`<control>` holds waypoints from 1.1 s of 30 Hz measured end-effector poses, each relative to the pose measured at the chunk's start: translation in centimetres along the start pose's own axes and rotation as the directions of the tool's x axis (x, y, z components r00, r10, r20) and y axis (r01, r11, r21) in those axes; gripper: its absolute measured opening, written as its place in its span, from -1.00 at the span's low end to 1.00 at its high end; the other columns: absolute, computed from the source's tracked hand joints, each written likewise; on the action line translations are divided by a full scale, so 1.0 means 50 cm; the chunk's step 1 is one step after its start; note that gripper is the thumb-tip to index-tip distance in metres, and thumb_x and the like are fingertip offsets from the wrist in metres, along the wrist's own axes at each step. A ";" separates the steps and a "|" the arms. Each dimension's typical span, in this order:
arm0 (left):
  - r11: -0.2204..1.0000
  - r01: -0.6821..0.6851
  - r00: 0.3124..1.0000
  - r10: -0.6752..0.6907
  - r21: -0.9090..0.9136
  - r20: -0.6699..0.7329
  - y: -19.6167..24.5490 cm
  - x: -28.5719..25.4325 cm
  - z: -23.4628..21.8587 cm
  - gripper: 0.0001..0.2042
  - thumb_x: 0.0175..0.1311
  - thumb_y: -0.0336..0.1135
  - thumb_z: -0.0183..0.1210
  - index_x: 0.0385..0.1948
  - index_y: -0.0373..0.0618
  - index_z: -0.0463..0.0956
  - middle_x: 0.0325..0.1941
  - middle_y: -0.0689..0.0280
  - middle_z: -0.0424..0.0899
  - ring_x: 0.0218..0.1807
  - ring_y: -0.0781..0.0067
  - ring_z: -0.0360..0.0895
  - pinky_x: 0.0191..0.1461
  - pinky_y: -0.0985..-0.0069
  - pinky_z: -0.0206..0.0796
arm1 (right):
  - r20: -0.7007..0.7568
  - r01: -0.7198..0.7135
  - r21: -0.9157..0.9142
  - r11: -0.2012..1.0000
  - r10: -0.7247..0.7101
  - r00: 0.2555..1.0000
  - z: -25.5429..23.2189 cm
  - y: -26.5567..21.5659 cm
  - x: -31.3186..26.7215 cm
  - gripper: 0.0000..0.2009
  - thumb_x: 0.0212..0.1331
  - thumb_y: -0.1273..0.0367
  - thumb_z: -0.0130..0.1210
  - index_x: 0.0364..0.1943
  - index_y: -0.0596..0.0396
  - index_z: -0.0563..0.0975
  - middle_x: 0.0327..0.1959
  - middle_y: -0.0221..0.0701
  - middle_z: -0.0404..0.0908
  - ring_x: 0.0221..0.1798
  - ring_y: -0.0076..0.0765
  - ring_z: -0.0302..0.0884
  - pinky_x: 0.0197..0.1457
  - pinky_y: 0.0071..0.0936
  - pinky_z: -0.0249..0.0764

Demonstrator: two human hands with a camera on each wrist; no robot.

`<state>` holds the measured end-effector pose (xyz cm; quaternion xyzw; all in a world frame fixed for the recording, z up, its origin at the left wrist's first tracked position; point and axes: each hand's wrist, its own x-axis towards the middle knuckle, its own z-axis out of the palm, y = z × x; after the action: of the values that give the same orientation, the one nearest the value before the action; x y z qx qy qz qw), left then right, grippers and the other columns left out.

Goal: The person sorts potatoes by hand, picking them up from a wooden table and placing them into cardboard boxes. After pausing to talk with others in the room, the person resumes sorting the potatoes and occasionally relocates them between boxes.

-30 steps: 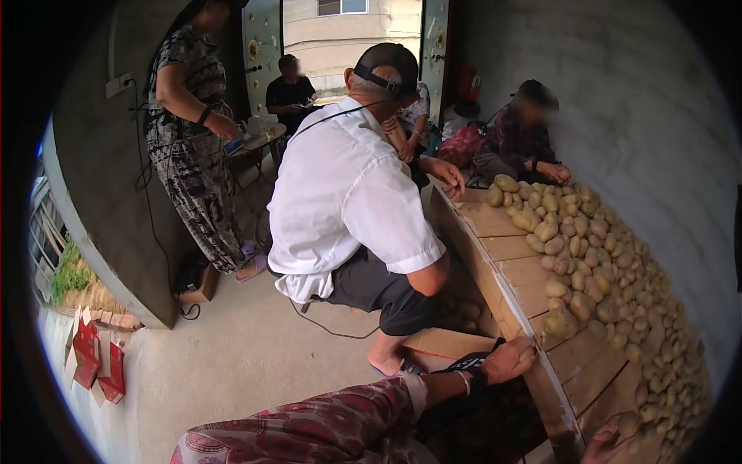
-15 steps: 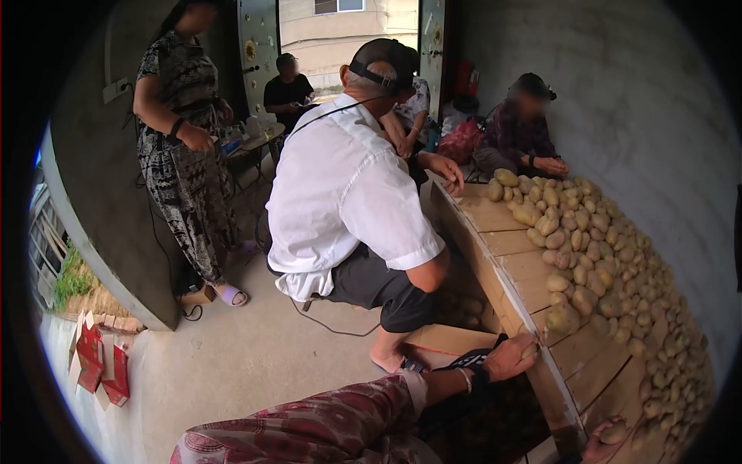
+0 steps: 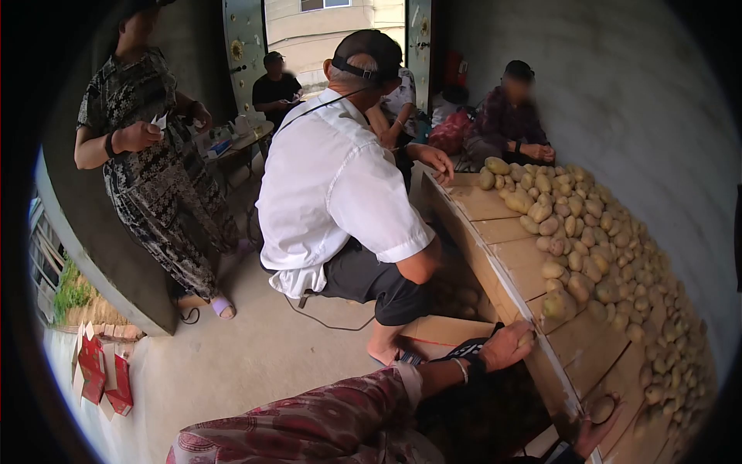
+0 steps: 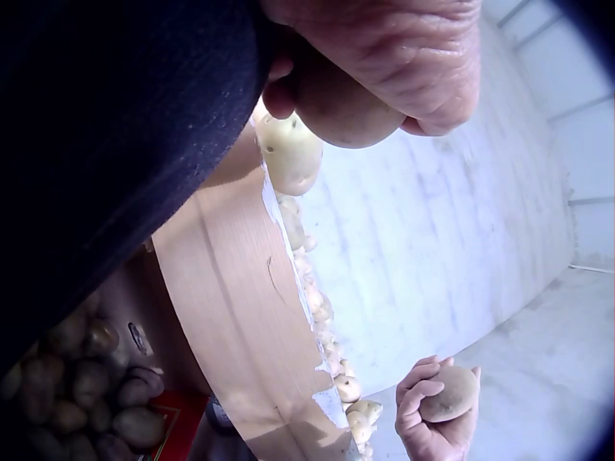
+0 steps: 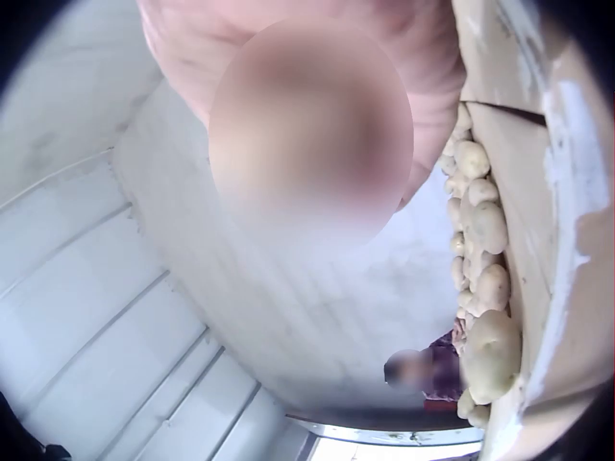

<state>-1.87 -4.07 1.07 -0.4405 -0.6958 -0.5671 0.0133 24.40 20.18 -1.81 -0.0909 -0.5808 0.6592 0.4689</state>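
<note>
My left hand (image 3: 506,346) grips a potato (image 4: 346,108) beside the top edge of the wooden side board (image 3: 495,267); its fingers curl round the potato in the left wrist view. At the lower right of the head view, my right hand (image 3: 593,435) holds another potato (image 3: 602,409) over the planks. The left wrist view shows that right hand (image 4: 432,418) with fingers wrapped round its potato (image 4: 450,395). In the right wrist view a blurred patch covers what the hand (image 5: 432,86) holds. A large potato (image 3: 559,305) lies on the planks near my left hand.
A long potato heap (image 3: 610,232) covers the planks (image 3: 576,344) along the wall. Below the board, more potatoes (image 4: 91,384) lie beside a cardboard flap (image 3: 444,330). A person in a white shirt (image 3: 340,185) sits close ahead; another stands at left (image 3: 147,155), and others sit farther back.
My right hand has shifted left toward the board with its potato. The left hand keeps its grip at the edge. The standing person has turned and now holds something white. The head view has swung slightly right.
</note>
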 end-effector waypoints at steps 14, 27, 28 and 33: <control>0.999 -0.046 0.999 0.046 -0.008 -0.015 -0.011 -0.001 0.004 -0.67 0.12 -0.28 0.05 -0.10 -0.22 0.34 -0.16 -0.01 0.48 -0.07 -0.04 0.44 0.04 0.30 0.27 | -0.016 -0.207 -0.562 0.801 0.240 0.971 0.150 -0.054 -0.022 -0.92 0.05 0.47 0.09 -0.52 0.12 0.45 -0.55 -0.59 0.43 -0.48 -0.66 0.32 -0.37 -0.66 0.29; 1.000 -0.028 0.997 0.027 0.008 0.067 0.007 0.003 0.014 -0.68 0.07 -0.28 0.09 -0.13 -0.20 0.39 -0.24 0.01 0.52 -0.16 -0.03 0.49 -0.07 0.33 0.34 | -0.345 -0.200 0.125 0.972 0.231 0.910 0.076 -0.080 -0.015 -0.90 0.20 0.32 0.07 -0.37 0.01 0.47 -0.45 -0.48 0.53 -0.40 -0.64 0.45 -0.42 -0.74 0.34; 1.000 -0.019 0.995 0.016 0.025 0.098 0.012 0.002 0.010 -0.68 0.06 -0.28 0.09 -0.14 -0.18 0.39 -0.25 0.03 0.52 -0.18 -0.01 0.50 -0.09 0.33 0.35 | -0.345 -0.202 0.171 0.964 0.251 0.904 0.072 -0.081 -0.011 -0.90 0.21 0.31 0.06 -0.34 0.01 0.47 -0.42 -0.48 0.54 -0.39 -0.64 0.47 -0.41 -0.75 0.38; 0.995 -0.088 0.988 0.082 0.039 0.133 0.020 0.001 0.016 -0.70 0.05 -0.28 0.10 -0.17 -0.16 0.38 -0.25 0.06 0.52 -0.22 0.01 0.51 -0.13 0.32 0.37 | -0.290 -0.194 0.301 0.934 0.284 0.914 0.054 -0.074 0.008 -0.89 0.22 0.33 0.03 -0.28 0.04 0.47 -0.38 -0.48 0.56 -0.39 -0.64 0.49 -0.40 -0.75 0.43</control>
<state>-0.90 -3.42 1.60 -0.5059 -0.6883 -0.5200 0.0014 24.28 18.19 2.34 -0.2070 -0.3851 0.7592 0.4822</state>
